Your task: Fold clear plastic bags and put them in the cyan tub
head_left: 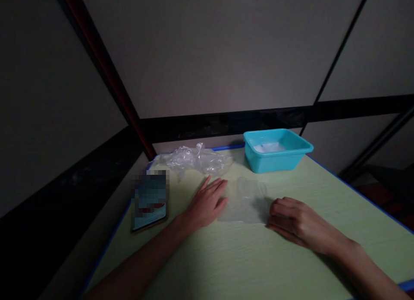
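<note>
A clear, flat plastic bag (pixel 244 203) lies on the pale green table (pixel 207 265) between my two hands. My left hand (pixel 207 203) is open, its fingers stretched out flat along the bag's left edge. At the bag's lower right corner, my right hand (pixel 293 220) is closed, with curled fingers pressed together on the edge. The right fingertips are partly hidden by the hand itself. Behind the bag sits a heap of crumpled clear plastic (pixel 197 159), close to the fingers of my left hand but apart from them.
A turquoise plastic basin (pixel 274 162) with white, sheet-like material (pixel 270 147) inside stands at the back right. On the left, a phone or tablet (pixel 150 220) stands tilted, its screen partly blurred. Panelled walls (pixel 220 54) rise behind the table's blue edge.
</note>
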